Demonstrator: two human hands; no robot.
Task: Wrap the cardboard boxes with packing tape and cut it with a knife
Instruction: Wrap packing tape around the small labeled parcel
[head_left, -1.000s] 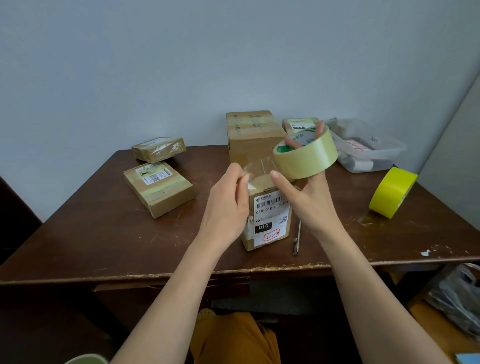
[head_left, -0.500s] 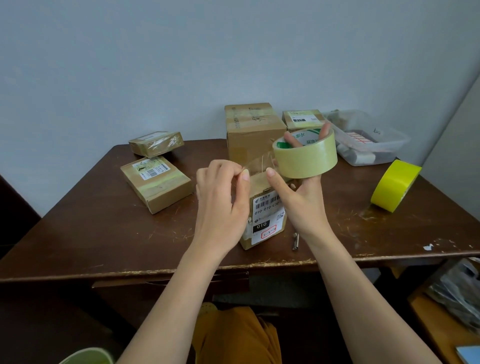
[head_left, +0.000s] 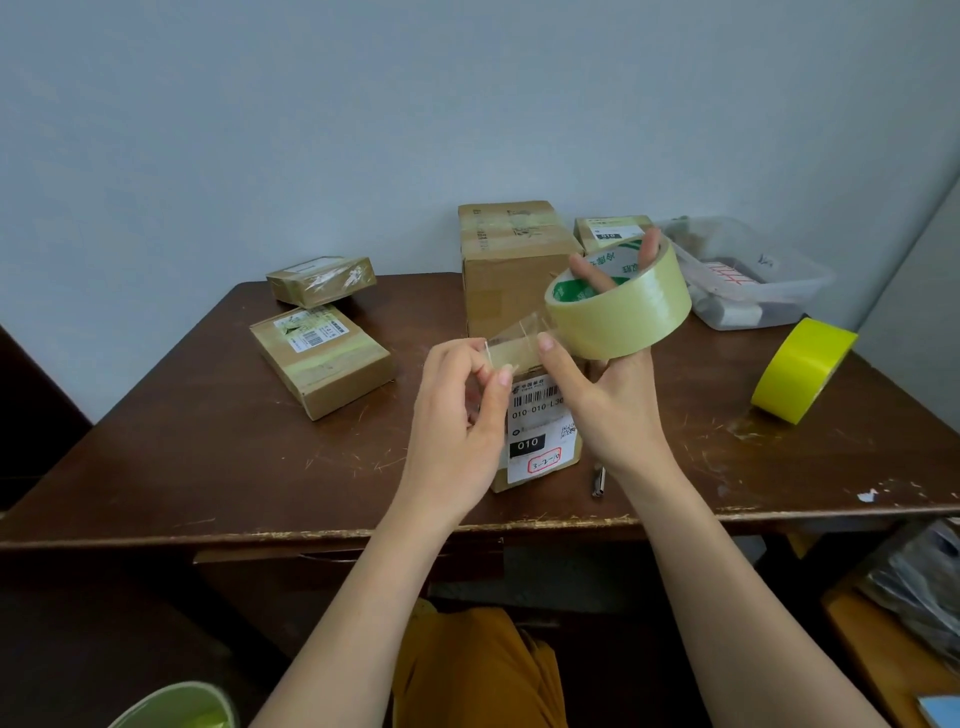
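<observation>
My right hand (head_left: 613, 400) holds a roll of clear packing tape (head_left: 621, 306) from inside its core, above the table. My left hand (head_left: 460, 415) pinches the free end of the tape (head_left: 511, 345), a short strip stretched out from the roll. Below both hands a small cardboard box (head_left: 540, 436) with a white shipping label stands on the table. A thin metal knife (head_left: 599, 480) lies on the table to the right of that box, partly hidden by my right wrist.
A brown wooden table (head_left: 208, 467) carries a tall box (head_left: 511, 260), two flat boxes (head_left: 319, 358) (head_left: 322, 278) at the left, a small box (head_left: 610, 231), a clear plastic container (head_left: 748, 275) and a yellow tape roll (head_left: 802, 369) at the right.
My left hand has drawn the tape end a little further from the roll. The roll in my right hand has tilted slightly and sits a little higher.
</observation>
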